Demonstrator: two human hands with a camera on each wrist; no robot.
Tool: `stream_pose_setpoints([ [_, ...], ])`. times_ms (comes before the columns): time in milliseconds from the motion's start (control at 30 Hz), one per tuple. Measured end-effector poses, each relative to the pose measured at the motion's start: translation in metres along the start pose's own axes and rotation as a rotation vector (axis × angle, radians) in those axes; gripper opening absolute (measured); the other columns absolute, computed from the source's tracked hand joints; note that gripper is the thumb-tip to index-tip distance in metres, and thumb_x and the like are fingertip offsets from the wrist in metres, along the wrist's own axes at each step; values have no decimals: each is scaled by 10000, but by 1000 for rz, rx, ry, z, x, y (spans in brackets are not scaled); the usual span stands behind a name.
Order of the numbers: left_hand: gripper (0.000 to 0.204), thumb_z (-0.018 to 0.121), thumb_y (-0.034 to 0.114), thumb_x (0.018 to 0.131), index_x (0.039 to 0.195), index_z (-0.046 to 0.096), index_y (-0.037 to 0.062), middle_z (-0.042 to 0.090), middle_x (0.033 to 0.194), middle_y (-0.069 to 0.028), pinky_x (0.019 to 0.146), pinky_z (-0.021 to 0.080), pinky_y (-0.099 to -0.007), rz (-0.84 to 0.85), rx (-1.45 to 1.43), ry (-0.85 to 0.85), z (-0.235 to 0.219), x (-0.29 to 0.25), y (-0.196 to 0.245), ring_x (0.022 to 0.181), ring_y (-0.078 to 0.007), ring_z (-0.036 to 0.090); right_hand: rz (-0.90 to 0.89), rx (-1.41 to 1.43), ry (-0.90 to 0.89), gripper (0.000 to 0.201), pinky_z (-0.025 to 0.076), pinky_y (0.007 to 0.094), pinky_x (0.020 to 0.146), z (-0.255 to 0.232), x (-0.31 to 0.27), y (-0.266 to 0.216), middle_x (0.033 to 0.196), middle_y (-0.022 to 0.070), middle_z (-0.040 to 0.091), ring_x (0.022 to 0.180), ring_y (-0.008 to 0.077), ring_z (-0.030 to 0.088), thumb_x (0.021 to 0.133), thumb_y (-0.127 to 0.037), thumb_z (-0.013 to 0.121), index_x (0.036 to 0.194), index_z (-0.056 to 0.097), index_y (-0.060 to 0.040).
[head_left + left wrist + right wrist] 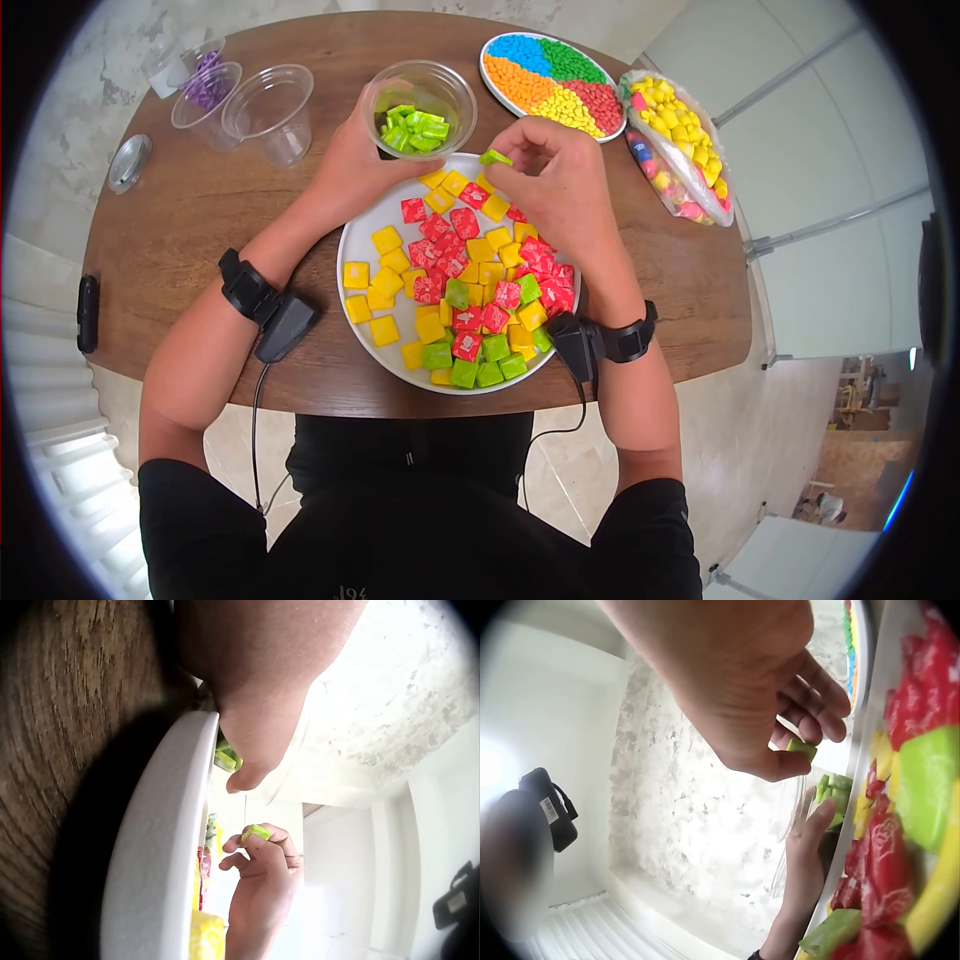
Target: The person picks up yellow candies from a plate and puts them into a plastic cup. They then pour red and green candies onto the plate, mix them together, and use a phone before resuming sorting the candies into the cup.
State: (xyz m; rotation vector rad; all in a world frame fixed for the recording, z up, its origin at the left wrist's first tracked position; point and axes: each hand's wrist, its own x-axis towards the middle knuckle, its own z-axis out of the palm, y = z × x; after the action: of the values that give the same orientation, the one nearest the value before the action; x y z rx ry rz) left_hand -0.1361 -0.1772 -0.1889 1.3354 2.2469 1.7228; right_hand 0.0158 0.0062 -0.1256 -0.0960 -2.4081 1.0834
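Note:
My left hand (365,165) grips a clear plastic cup (466,112) at the far left rim of the plate. Several green wrapped candies (415,130) lie inside the cup. Just right of it, my right hand (560,185) pinches one green wrapped candy (495,157) between thumb and finger; the right wrist view shows the same green candy (802,749) at the fingertips. Below both hands is a round white plate (365,335) strewn with yellow candies (385,240), red candies (465,223) and more green candies (464,373), the green mostly near the front edge.
Two more clear cups stand at the back left, one cup (285,125) and one with purple pieces (208,88). A clear lid (130,163) lies nearby. Behind the plate is a dish of coloured candies (553,85); a bag of yellow and pink candies (680,140) sits at right.

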Motion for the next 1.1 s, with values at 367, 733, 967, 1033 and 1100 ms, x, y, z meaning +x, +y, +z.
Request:
stream_pose_setpoints([
  [367,814,911,140,755,1427,462,40,621,1337,-129,1091,478,-374,1,29,-24,-2,-1,6,1260,-231,614,-74,-2,33,155,539,327,616,8,-7,-15,738,103,678,659,194,678,755,-52,791,874,714,14],
  [733,843,913,114,739,1466,491,45,642,1349,-127,1089,489,-374,44,8,-31,-1,0,8,1280,-232,620,33,164,-9,135,575,289,638,9,-9,-22,785,125,744,687,175,737,784,-32,779,856,683,31],
  [967,845,911,87,762,1487,480,29,614,1408,-95,1117,472,-348,26,26,-59,-4,0,10,1301,-173,583,-6,156,88,137,502,247,577,11,-8,-18,727,64,696,648,107,671,779,-19,791,880,707,20],
  [1033,841,908,91,766,1488,480,28,612,1412,-98,1122,467,-349,25,17,-68,-4,1,11,1305,-176,581,-12,144,102,138,481,240,563,10,-9,-18,719,52,685,632,96,648,780,-24,794,883,712,17],
  [1100,840,906,93,768,1488,479,28,611,1413,-101,1124,465,-350,22,21,-64,-4,0,10,1307,-179,581,-11,108,116,130,465,241,556,9,-9,-19,720,42,683,616,87,619,785,-35,798,879,719,6],
])
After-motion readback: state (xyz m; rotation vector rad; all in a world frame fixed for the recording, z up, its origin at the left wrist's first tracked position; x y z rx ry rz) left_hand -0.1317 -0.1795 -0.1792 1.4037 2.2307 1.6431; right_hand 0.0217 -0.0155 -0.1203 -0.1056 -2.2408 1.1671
